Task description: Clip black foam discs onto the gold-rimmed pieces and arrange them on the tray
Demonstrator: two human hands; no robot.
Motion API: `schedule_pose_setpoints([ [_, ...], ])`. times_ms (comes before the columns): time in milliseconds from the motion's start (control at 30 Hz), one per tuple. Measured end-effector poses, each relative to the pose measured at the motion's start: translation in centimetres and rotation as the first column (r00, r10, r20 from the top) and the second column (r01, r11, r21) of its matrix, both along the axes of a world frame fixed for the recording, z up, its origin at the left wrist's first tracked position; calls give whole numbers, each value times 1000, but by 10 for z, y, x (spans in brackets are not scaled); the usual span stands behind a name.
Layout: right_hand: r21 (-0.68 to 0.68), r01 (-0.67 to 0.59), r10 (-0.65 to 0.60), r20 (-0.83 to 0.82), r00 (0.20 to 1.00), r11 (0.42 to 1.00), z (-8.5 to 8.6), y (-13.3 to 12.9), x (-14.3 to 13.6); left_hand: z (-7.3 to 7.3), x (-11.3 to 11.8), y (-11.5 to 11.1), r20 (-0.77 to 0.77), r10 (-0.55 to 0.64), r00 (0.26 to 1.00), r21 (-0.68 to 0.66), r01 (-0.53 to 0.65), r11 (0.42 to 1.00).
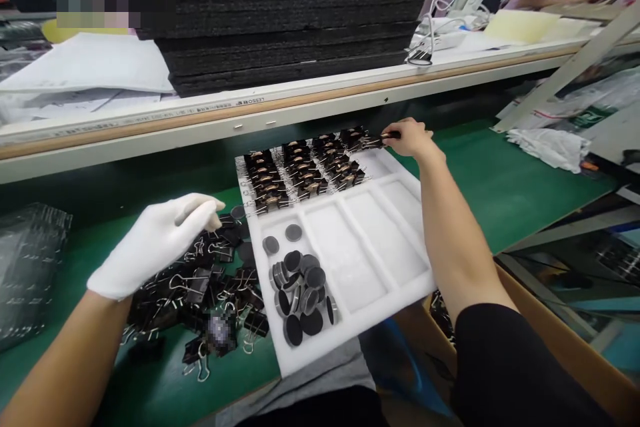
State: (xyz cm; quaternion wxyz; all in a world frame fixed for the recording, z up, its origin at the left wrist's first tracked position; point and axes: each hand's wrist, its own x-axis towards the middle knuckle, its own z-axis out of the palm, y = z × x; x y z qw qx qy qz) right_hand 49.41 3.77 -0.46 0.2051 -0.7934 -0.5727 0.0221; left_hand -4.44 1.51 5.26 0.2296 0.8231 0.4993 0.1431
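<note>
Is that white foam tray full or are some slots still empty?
Partly filled. The white foam tray holds rows of black binder clips at the back; two front compartments look empty.

1. The light is bright and even, and it seems to come from above.
2. The white tray (395,267) is nearly overexposed, so its compartment walls look faint.
3. Under the shelf (300,107) there is a dark band of shadow.
4. The straight shelf edge bends toward the sides, a wide-lens distortion.
5. Two areas are pixelated: top left, and among the clips (200,287).
6. The far right background is soft.
</note>
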Motion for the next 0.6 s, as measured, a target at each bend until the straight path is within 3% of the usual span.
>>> schedule_pose_setpoints([
  [200,-66,-57,58,14,998,996,-29,18,7,0,0,2,-38,14,999,-4,-14,1000],
  [600,-52,-94,94,5,996,994,-51,22,7,-3,-1,5,-54,-12,998,-23,11,1000],
])
